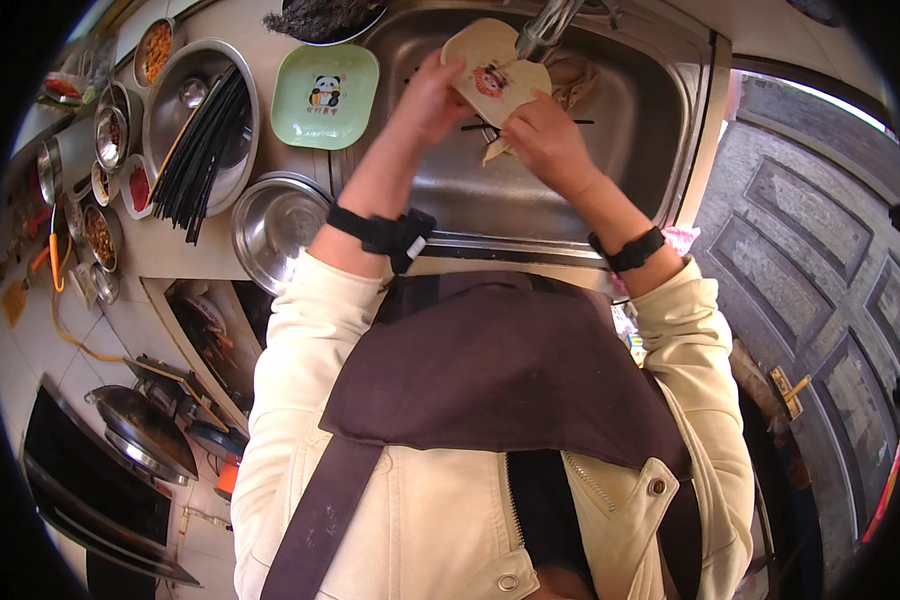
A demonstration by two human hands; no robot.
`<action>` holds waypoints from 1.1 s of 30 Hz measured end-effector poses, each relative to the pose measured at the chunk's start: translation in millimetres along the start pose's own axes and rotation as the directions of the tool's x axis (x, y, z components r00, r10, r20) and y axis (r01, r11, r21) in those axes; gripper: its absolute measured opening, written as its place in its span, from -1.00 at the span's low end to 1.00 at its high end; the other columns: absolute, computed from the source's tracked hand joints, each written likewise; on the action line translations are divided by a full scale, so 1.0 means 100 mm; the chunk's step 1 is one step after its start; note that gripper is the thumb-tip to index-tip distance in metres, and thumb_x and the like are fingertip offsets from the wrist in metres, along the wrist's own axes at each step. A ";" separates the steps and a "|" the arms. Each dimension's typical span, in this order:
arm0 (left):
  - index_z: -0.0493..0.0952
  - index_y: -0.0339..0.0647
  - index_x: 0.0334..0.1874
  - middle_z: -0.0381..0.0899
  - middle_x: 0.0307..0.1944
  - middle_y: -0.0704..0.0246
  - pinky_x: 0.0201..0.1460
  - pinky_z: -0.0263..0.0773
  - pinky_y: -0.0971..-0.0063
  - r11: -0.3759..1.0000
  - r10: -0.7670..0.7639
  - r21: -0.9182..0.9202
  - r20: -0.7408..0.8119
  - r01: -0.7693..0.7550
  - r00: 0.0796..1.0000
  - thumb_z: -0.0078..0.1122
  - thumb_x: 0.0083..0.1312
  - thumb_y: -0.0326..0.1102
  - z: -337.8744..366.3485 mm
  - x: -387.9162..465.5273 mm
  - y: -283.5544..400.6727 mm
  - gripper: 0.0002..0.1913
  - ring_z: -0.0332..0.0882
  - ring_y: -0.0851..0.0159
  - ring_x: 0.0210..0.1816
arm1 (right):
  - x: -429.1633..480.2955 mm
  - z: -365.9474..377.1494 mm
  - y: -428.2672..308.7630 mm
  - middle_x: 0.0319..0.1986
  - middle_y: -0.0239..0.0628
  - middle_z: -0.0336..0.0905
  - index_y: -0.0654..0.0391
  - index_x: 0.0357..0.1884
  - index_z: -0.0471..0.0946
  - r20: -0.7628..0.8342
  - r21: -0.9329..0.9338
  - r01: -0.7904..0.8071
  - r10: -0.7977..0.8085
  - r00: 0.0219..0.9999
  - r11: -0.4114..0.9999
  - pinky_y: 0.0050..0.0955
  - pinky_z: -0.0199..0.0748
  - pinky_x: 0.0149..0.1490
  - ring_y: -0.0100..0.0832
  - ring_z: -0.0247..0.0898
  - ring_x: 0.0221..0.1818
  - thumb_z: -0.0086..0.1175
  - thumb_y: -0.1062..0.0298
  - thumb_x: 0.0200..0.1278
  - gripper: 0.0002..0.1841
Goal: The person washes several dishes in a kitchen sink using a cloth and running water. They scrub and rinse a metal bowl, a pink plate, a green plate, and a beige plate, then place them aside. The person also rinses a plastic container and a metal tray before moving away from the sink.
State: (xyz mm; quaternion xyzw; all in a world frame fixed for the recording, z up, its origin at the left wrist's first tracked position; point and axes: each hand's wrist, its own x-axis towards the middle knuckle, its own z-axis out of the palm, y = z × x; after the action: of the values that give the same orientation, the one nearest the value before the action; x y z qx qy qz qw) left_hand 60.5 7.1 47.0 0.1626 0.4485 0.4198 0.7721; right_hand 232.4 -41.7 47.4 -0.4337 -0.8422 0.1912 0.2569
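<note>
Both my hands hold a cream rounded-square plate [469, 45] with a cartoon print over the steel sink [510, 195]. My left hand [436, 97] grips the plate's left edge. At its lower right edge is my right hand [546, 139], with fingers curled at the rim. A pale, limp piece, perhaps cloth [495, 152], hangs below the right fingers. Directly above the plate is the chrome faucet [544, 37]; whether water runs is unclear. A crumpled beige thing [572, 81] lies in the basin behind the plate.
Left of the sink lies a green plate [292, 97] with a panda print. Beyond it, a large steel basin [247, 127] holds black sticks [199, 157]. Steel bowls [277, 225] stand nearer me. Dark stringy material [326, 19] fills a bowl at the back. A panelled door [795, 247] is at right.
</note>
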 end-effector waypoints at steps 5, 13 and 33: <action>0.22 -0.31 0.14 0.46 -0.15 0.23 -0.16 0.39 0.55 0.933 0.159 0.351 -0.206 -0.079 0.966 -0.18 0.23 -0.47 0.18 -0.17 -0.29 -0.60 0.46 0.35 -0.16 | 0.04 0.09 -0.07 -0.36 -0.27 0.44 0.12 -0.37 0.46 0.107 0.177 -0.194 0.178 0.978 0.965 -0.35 0.40 -0.23 -0.19 0.38 -0.23 0.13 0.42 -0.06 -0.84; 0.32 -0.37 0.04 0.51 -0.17 0.24 -0.13 0.37 0.55 0.962 0.236 0.209 -0.291 -0.179 0.927 -0.19 0.19 -0.47 0.00 -0.04 -0.16 -0.65 0.47 0.33 -0.19 | 0.02 0.02 0.12 -0.17 -0.44 0.54 0.01 -0.26 0.52 0.000 -0.076 0.041 -0.041 0.999 0.996 -0.06 0.07 0.23 -0.40 0.41 -0.03 0.05 0.49 -0.03 -0.77; 0.08 -0.25 0.24 0.31 0.06 0.20 0.07 0.30 0.47 0.835 0.394 0.464 -0.132 -0.295 0.909 -0.34 0.35 -0.34 0.12 -0.06 -0.29 -0.59 0.35 0.29 0.04 | 0.20 -0.05 -0.01 0.09 -0.29 0.34 0.06 0.13 0.31 0.091 -0.560 -0.191 0.289 0.953 0.806 0.12 -0.15 0.25 -0.31 0.09 0.25 -0.09 0.19 0.18 -0.55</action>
State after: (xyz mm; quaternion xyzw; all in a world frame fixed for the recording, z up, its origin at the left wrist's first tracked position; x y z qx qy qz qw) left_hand 83.7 -14.0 38.7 0.3609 0.5772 0.4575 0.5721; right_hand 224.8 -24.8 57.7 -0.5736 -0.8187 0.0115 0.0229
